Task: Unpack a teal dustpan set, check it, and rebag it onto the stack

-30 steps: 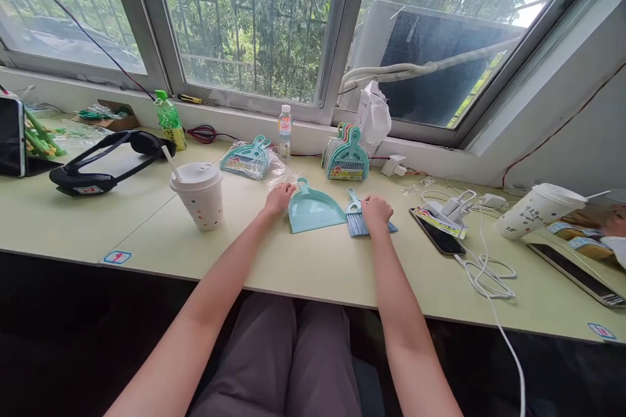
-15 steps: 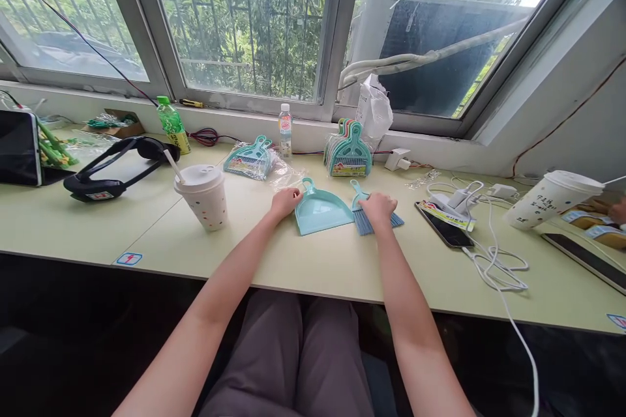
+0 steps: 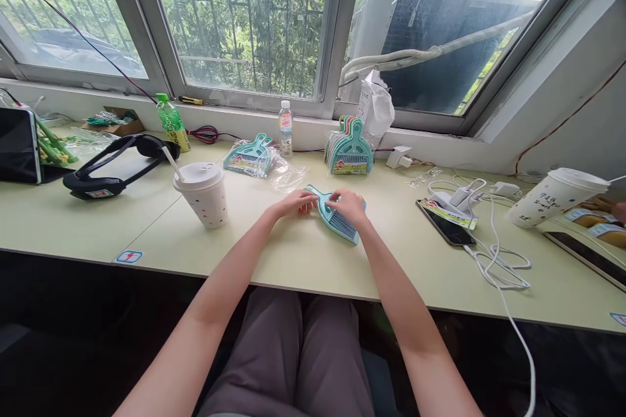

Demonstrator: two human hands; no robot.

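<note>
A small teal dustpan and brush set (image 3: 336,220) lies in the middle of the pale green desk (image 3: 303,260), the brush laid over the pan with its bristles toward me. My left hand (image 3: 293,203) pinches the handle end at the left. My right hand (image 3: 348,206) rests curled on top of the brush, pressing it onto the pan. Behind them, a stack of packed dustpan sets (image 3: 348,155) stands upright against the sill, and one bagged set (image 3: 249,159) lies on clear wrapping.
A lidded paper cup with a straw (image 3: 203,194) stands left of my hands. Black headphones (image 3: 115,161), a green bottle (image 3: 170,121) and a tablet (image 3: 18,146) are further left. A small water bottle (image 3: 285,128) stands by the sill. Phone (image 3: 445,224), white cables (image 3: 496,260) and another cup (image 3: 550,197) lie right.
The dustpan and brush lay side by side under separate hands. Now my right hand has brought the brush over onto the pan, and both hands have come together on the joined set.
</note>
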